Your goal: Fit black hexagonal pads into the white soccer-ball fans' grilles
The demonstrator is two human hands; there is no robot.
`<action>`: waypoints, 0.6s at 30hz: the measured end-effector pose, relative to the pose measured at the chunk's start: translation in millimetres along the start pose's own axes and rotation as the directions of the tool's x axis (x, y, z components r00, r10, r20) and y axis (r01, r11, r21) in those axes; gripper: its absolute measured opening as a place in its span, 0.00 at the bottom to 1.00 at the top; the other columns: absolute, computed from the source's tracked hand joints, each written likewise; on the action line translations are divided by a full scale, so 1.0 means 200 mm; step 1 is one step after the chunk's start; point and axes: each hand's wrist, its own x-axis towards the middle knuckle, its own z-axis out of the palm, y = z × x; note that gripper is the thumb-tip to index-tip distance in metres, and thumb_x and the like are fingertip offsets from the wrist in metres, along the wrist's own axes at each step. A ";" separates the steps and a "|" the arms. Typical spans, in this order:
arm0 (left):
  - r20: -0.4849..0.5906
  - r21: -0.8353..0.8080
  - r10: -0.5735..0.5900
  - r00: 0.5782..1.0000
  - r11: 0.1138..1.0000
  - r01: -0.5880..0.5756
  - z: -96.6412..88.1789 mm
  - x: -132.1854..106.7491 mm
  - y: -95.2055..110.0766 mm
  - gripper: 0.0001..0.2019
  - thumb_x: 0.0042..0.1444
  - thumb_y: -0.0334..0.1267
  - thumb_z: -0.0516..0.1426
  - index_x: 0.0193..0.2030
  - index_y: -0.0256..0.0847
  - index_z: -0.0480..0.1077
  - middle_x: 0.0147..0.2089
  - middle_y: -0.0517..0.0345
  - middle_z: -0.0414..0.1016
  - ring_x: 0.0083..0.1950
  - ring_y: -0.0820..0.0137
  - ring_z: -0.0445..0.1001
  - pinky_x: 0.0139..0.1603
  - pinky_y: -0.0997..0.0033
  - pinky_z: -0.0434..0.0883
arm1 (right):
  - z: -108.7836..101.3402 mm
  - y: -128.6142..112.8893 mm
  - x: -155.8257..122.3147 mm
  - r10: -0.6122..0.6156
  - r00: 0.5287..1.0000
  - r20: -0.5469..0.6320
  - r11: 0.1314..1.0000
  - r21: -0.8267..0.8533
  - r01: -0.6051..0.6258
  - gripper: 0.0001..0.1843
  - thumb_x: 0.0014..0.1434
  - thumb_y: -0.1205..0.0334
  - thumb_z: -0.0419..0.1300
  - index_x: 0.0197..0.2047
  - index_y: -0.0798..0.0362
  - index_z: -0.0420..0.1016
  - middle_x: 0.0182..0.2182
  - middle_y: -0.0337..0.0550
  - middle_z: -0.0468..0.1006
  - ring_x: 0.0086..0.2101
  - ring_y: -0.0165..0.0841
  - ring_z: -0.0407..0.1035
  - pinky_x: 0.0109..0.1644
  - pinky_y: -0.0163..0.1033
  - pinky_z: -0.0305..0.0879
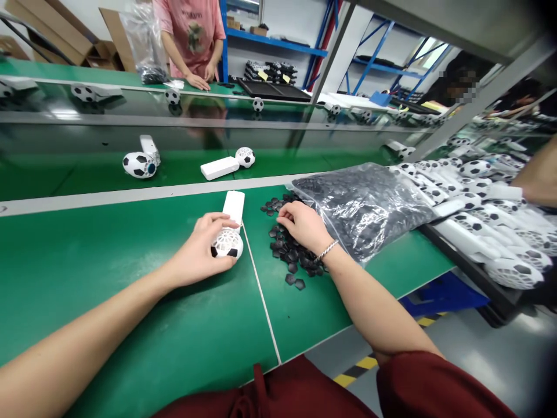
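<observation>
My left hand [201, 247] grips the ball-shaped head of a white handheld fan [230, 226] patterned like a football, lying on the green bench with its handle pointing away from me. My right hand [302, 225] rests on a pile of small black hexagon pieces [292, 255], its fingertips curled together among them; whether a piece is pinched there is hidden. The pieces spill from a clear plastic bag [369, 203] full of the same black parts just right of that hand.
Two finished football fans [140, 162] [228, 164] lie on the green conveyor belt beyond. A black tray [491, 232] heaped with white fans sits at right, with another person's arm [542, 177] above it. A person in a pink shirt [191, 35] stands across the line.
</observation>
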 end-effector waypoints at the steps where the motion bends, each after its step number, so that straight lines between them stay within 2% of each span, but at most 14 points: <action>1: -0.028 -0.002 -0.057 0.998 0.998 0.057 0.00 0.00 -0.01 0.24 0.41 0.38 0.58 0.49 0.45 0.63 0.53 0.53 0.54 0.59 0.57 0.54 0.62 0.51 0.52 | -0.01 0.02 0.00 0.029 0.999 0.030 0.994 -0.109 -0.025 0.02 0.53 0.64 0.58 0.29 0.52 0.71 0.29 0.40 0.70 0.33 0.31 0.65 0.34 0.35 0.59; 3: -0.050 -0.020 -0.138 0.989 0.990 0.138 0.00 0.01 -0.01 0.24 0.41 0.41 0.59 0.49 0.46 0.63 0.49 0.54 0.54 0.56 0.58 0.57 0.60 0.52 0.55 | -0.01 0.04 0.00 0.062 0.995 0.077 0.969 -0.244 -0.041 0.04 0.54 0.61 0.58 0.31 0.51 0.73 0.31 0.42 0.71 0.37 0.34 0.66 0.35 0.35 0.59; 5: -0.037 -0.038 -0.160 0.986 0.987 0.159 0.00 0.01 -0.01 0.26 0.42 0.44 0.60 0.50 0.46 0.63 0.47 0.55 0.54 0.53 0.59 0.60 0.58 0.53 0.58 | 0.00 0.03 0.00 0.070 0.989 0.130 0.957 -0.289 -0.030 0.06 0.55 0.59 0.57 0.32 0.50 0.74 0.34 0.42 0.72 0.39 0.35 0.66 0.36 0.36 0.60; 8: -0.003 -0.055 -0.147 0.989 0.988 0.147 -0.01 0.01 0.00 0.26 0.43 0.44 0.59 0.51 0.46 0.62 0.47 0.56 0.54 0.51 0.60 0.62 0.56 0.54 0.60 | 0.00 0.02 -0.01 0.080 0.976 0.202 0.955 -0.296 -0.017 0.06 0.57 0.60 0.55 0.33 0.50 0.73 0.35 0.41 0.73 0.40 0.34 0.67 0.37 0.35 0.61; 12: 0.086 -0.057 -0.118 0.989 0.991 0.123 -0.06 0.01 0.01 0.24 0.43 0.37 0.58 0.50 0.47 0.61 0.48 0.57 0.55 0.50 0.63 0.63 0.56 0.58 0.60 | -0.01 0.00 -0.02 0.105 0.970 0.217 0.940 -0.341 -0.025 0.09 0.57 0.59 0.56 0.40 0.51 0.70 0.40 0.43 0.72 0.42 0.37 0.67 0.37 0.36 0.61; 14: 0.137 -0.048 -0.100 0.986 0.993 0.107 -0.08 0.01 0.01 0.25 0.43 0.36 0.57 0.51 0.49 0.60 0.49 0.58 0.56 0.51 0.63 0.62 0.55 0.59 0.61 | -0.02 0.00 -0.02 0.115 0.966 0.232 0.935 -0.354 -0.027 0.09 0.57 0.59 0.55 0.40 0.52 0.70 0.40 0.43 0.72 0.41 0.36 0.67 0.35 0.36 0.61; 18: 0.134 -0.029 -0.105 0.985 0.994 0.110 -0.09 0.00 0.01 0.26 0.43 0.41 0.60 0.51 0.48 0.60 0.50 0.57 0.57 0.52 0.61 0.61 0.55 0.57 0.59 | -0.02 0.00 -0.02 0.119 0.961 0.249 0.939 -0.343 -0.028 0.07 0.58 0.60 0.54 0.38 0.51 0.70 0.38 0.42 0.73 0.38 0.34 0.69 0.32 0.34 0.60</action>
